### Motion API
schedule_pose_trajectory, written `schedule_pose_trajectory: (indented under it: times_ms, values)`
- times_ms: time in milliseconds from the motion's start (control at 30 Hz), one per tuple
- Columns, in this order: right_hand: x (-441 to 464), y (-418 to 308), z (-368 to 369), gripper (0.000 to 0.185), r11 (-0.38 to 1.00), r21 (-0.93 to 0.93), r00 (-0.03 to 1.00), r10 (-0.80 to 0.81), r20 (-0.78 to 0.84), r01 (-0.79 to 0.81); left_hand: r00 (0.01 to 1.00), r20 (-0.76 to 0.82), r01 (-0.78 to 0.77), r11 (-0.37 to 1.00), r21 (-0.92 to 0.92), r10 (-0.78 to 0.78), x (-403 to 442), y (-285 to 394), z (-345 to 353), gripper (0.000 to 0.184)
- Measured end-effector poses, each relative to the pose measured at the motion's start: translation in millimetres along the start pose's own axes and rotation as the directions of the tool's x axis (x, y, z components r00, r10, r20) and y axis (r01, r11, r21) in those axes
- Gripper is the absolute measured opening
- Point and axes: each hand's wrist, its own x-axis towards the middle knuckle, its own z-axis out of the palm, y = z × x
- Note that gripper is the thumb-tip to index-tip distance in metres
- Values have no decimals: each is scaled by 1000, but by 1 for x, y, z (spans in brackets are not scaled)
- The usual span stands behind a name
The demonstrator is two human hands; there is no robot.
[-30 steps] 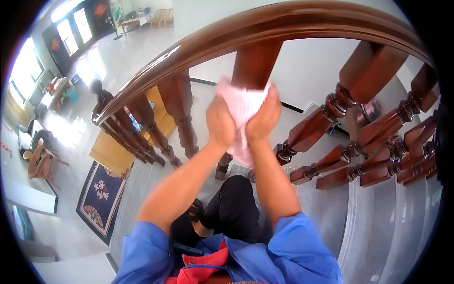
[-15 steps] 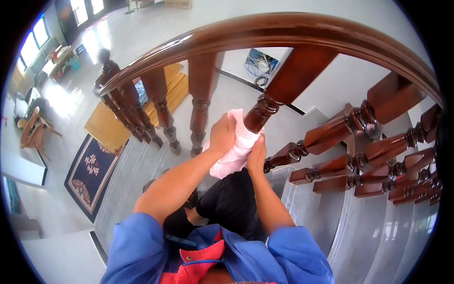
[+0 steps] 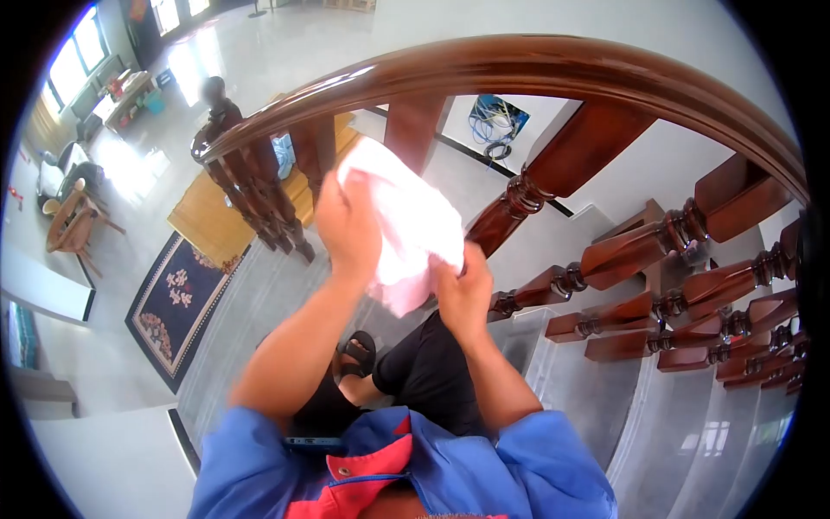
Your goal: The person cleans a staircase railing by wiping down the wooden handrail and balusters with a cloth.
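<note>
A pink cloth [image 3: 406,225] is spread between my two hands, in front of the dark wooden balusters. My left hand [image 3: 348,227] grips its left side, with the fingers partly behind the cloth. Lower and to the right, my right hand [image 3: 464,290] pinches the cloth's lower right edge. Just right of the cloth slants a turned baluster [image 3: 523,195], its lower part hidden behind my right hand and the cloth. The curved, glossy handrail [image 3: 519,65] runs above both hands.
Grey stair treads [image 3: 571,389] lie below and to the right, beside more balusters [image 3: 631,251]. A patterned dark rug [image 3: 179,298] and a yellow wooden bench [image 3: 207,216] are at the left. Cables [image 3: 495,123] lie beyond the railing. My sandalled foot [image 3: 356,353] is below.
The cloth was wrapped around a baluster and is now off it, opened out between my hands. My left hand has moved up and left. The view has shifted slightly.
</note>
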Motion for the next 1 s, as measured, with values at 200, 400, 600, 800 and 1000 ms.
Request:
schedule_pose_trajectory:
  times_ms: [200,400,600,800,1000]
  values:
    - [75,-61,30,39,913,288,931,-199,-306,290,942,137,336,886,-319,-308,51,-26,27,39]
    - [133,-91,68,74,728,408,835,-494,-243,550,959,258,245,810,-533,-120,50,18,48,43]
    - [115,-11,110,82,807,410,899,-324,-294,425,935,353,-54,998,20,43,41,-45,39,43]
    - [53,127,142,78,908,368,980,-174,-99,199,529,678,486,837,251,-511,23,-162,19,44]
    - [32,169,131,73,959,285,987,-34,158,-13,368,724,599,745,295,-583,4,-255,26,40]
